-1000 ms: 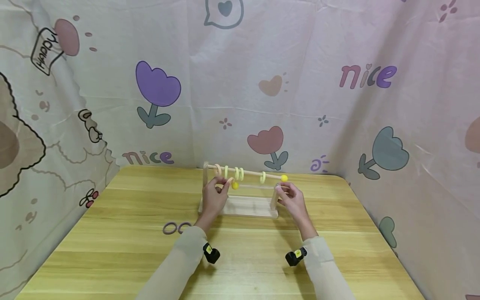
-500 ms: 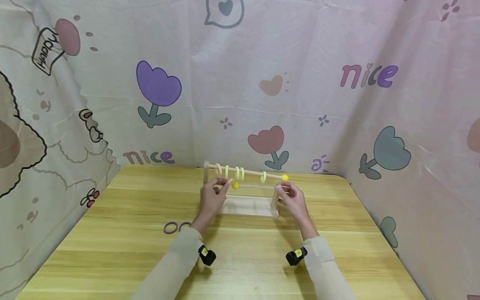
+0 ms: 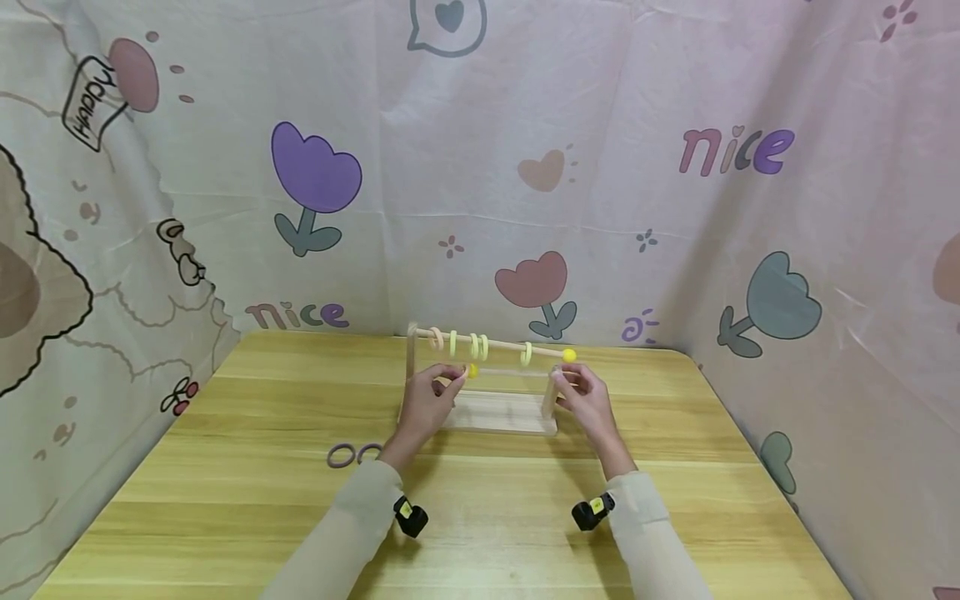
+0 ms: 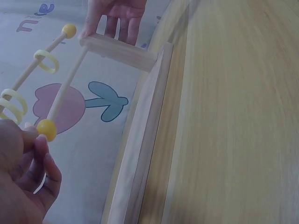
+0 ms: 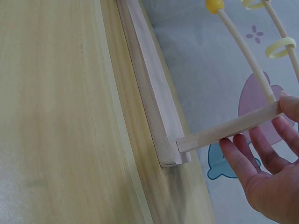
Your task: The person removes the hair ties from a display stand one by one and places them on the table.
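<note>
A wooden rack (image 3: 498, 412) stands on the table, with an upright post at each end. Its upper rod (image 3: 502, 344) slopes from the left post to a yellow ball end and carries a peach ring (image 3: 437, 338) and several pale yellow rings (image 3: 478, 347). The lower rod (image 4: 67, 86) runs from the right post to a yellow ball (image 4: 46, 129). My left hand (image 3: 429, 406) pinches a small peach ring at this ball; fingers hide most of it. My right hand (image 3: 587, 403) grips the top of the right post (image 5: 229, 127), thumb above and fingers below.
Two purple rings (image 3: 341, 455) lie on the wooden table (image 3: 225, 517) left of my left forearm, one partly covered by it. A printed cloth (image 3: 450, 167) hangs behind the table and along both sides.
My left hand first shifts slightly left, then comes back right to the lower rod's ball, bringing the peach ring against it. My right hand stays on the post.
</note>
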The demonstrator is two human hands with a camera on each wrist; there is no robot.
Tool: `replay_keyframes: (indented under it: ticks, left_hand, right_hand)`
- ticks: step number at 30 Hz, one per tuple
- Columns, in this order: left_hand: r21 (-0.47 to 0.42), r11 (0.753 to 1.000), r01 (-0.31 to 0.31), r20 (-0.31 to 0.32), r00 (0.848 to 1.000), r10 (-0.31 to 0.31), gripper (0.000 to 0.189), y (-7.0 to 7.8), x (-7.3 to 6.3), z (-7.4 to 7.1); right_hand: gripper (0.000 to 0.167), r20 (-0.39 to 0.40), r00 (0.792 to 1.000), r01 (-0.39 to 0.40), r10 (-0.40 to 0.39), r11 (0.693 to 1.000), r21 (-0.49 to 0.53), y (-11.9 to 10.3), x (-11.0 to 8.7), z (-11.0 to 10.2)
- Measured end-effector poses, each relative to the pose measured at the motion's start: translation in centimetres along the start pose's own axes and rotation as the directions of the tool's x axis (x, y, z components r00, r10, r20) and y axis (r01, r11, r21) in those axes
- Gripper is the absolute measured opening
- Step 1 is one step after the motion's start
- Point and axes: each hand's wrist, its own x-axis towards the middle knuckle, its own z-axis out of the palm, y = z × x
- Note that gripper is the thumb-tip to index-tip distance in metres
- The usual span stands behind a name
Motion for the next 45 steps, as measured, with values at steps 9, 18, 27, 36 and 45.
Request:
replay_keyframes:
  ticks: [9, 18, 27, 36, 45]
  left_hand:
    - [0.107, 0.989, -0.099, 0.062, 0.994, 0.093, 0.009, -0.3, -0.3, -1.2]
    - [0.192, 0.964, -0.185, 0.138, 0.977, 0.161, 0.005, -0.4, -0.7, -3.0]
    - [0.182, 0.949, -0.259, 0.263, 0.942, 0.207, 0.006, -0.3, -1.3, -4.2]
    - [0.218, 0.943, -0.252, 0.360, 0.919, 0.162, 0.005, -0.4, -1.7, -5.1]
    - [0.201, 0.926, -0.319, 0.435, 0.876, 0.207, 0.003, -1.0, -1.9, -5.8]
  right_hand:
    - [0.039, 0.001, 1.000, -0.001, 0.001, 1.000, -0.009, 0.1, 0.1, 0.0]
    - [0.038, -0.005, 1.000, 0.004, -0.004, 1.000, -0.003, 0.0, 0.0, 0.0]
    - [0.041, 0.010, 1.000, 0.006, -0.006, 1.000, -0.010, -0.1, 0.0, -0.1]
    - [0.042, 0.011, 1.000, 0.003, -0.003, 1.000, -0.007, -0.1, 0.0, -0.1]
    - [0.040, 0.003, 1.000, 0.001, -0.001, 1.000, -0.004, -0.1, 0.0, 0.0]
